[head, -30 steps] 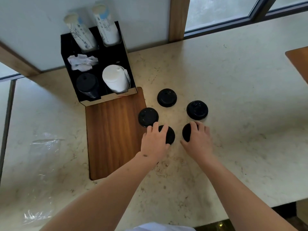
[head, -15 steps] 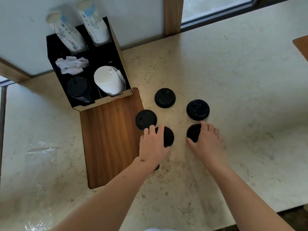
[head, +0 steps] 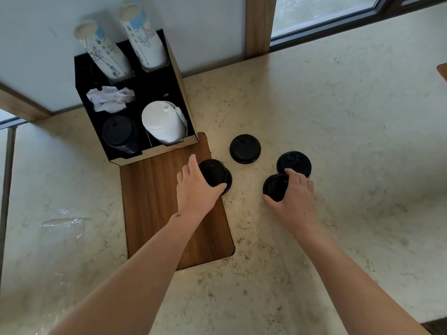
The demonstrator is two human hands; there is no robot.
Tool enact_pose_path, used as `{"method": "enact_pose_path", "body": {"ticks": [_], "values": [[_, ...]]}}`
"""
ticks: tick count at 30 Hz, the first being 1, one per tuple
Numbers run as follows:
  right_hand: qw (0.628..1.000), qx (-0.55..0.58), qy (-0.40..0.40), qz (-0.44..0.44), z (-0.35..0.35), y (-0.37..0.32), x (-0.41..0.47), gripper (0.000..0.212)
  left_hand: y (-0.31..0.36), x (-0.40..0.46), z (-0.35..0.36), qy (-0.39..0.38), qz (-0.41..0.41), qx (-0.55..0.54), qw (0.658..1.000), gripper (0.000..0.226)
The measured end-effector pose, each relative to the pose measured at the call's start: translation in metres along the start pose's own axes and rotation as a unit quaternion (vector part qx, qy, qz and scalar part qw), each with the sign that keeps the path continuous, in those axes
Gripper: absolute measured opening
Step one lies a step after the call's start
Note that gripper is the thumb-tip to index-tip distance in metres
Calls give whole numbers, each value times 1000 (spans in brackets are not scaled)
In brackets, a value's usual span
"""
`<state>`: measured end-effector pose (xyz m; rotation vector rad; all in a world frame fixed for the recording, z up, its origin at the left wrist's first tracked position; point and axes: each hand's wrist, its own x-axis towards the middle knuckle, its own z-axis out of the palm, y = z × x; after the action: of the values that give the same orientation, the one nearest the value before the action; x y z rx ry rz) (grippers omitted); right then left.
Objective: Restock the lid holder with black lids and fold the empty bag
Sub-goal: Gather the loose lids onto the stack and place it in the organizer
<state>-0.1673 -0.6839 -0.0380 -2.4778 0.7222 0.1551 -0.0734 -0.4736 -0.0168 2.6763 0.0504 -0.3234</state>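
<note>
**Lids gathered into stacks, holder not yet refilled**

Half a second before, the left hand (head: 197, 189) lay flat over a lid below and right of another; now its grip was curled around a black lid (head: 214, 174) carried up onto that neighbour at the wooden board's (head: 154, 201) right edge, so the two overlapped as a small stack. The right hand (head: 294, 194) had likewise shifted up, its grip pinching a second lid (head: 275, 187) and tilting it against the lid at centre right (head: 295, 163). One lid (head: 245, 149) lay alone on the bench (head: 338, 117), untouched. By my reading, the loose lids were being collected for one transfer.

In the upper left of the frame stood the lid holder (head: 180, 93), a black divided box. Its lower left compartment held a stack of black lids (head: 118, 134), the lower right a stack of white lids (head: 162, 125), the middle left crumpled paper (head: 110, 97), and the rear compartments two sleeves of paper cups (head: 125, 49). The empty bag (head: 63, 223) lay flat at lower left, not yet folded.
</note>
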Motion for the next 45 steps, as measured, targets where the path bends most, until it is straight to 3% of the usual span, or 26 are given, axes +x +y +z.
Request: {"method": "enact_pose_path", "body": {"ticks": [9,15,21,34,45], "values": [[999,-3,37,10,-12,2,22,83,-5,1,7,-42,7,38,998,100],[1000,-21,12,20,-27,0,59,81,0,6,11,-75,4,68,995,105],[999,-38,-12,19,-22,1,71,76,-1,7,13,-95,13,90,991,86],[999,-42,-31,-7,-15,13,72,73,11,19,19,-150,56,195,968,86],[996,-21,-44,-73,-3,-42,86,75,1,16,24,-119,68,177,975,90]]}}
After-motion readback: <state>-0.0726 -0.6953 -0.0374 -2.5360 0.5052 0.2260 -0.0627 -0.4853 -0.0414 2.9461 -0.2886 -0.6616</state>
